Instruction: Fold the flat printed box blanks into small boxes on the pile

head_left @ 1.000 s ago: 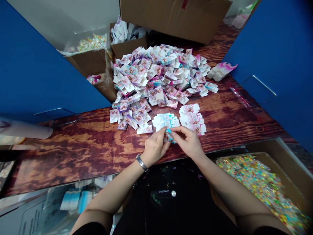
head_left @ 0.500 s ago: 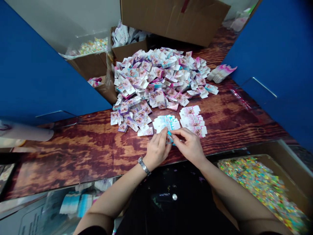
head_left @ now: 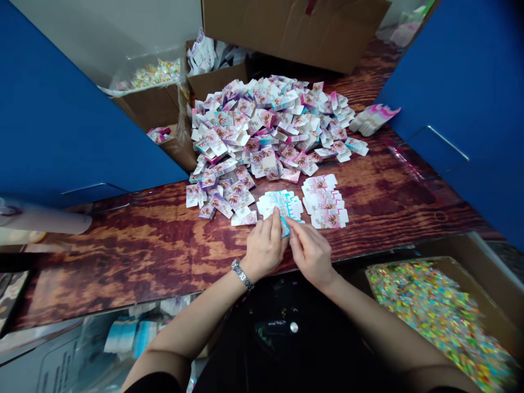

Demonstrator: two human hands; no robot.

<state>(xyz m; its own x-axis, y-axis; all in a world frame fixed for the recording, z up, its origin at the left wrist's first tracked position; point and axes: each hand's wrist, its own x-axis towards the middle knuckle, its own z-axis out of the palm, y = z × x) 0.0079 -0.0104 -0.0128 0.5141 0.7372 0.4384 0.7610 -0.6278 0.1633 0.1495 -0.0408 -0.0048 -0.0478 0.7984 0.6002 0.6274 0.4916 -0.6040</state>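
At the table's near edge, my left hand [head_left: 265, 244], with a silver watch on its wrist, is closed on a small blue-and-white carton [head_left: 285, 227], which the fingers partly hide. My right hand [head_left: 310, 250] pinches the carton's right side with thumb and forefinger. Just beyond my fingers lies a fanned stack of flat blue-and-white cartons [head_left: 289, 203]. To its right is a second fanned stack, of flat pink-and-white cartons [head_left: 325, 203]. A big heap of small folded cartons [head_left: 266, 128] in purple, pink and blue spreads behind them, many with flaps standing up.
An open box of small, colourful wrapped pieces [head_left: 442, 311] sits below the table's right edge. Blue panels [head_left: 458, 98] with metal handles flank both sides. Cardboard boxes [head_left: 286, 33] stand behind the heap. A bundle of pink-edged flat cartons [head_left: 373, 120] lies at right.
The carton has turned and come down lower between my hands, and more of the blue stack shows. My right hand has shifted slightly left, its fingers now at the carton's side.
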